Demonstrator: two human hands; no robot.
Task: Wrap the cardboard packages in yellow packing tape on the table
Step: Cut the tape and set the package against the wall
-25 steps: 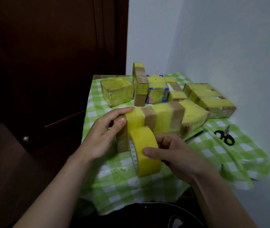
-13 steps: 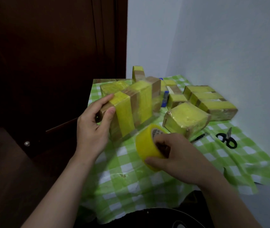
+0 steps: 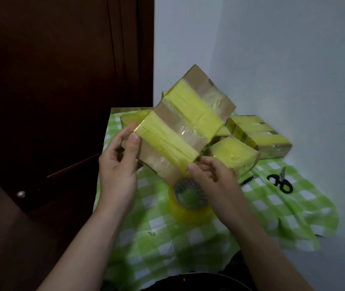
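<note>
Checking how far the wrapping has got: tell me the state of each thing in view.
Box: held up, tilted, two yellow bands, bare cardboard between them.
Left hand: grips the box's left corner.
Right hand: pinches the box's lower corner.
Tape roll: lying flat on the cloth, below the box.
Scissors: closed, lying on the cloth.
Boxes by the wall: set down, partly yellow-taped.

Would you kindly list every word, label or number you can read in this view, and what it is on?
None is readable.
Core of the yellow tape roll: printed marks, too blurred to read.
Pale strip on the taped package by the wall: too small to read.
</note>
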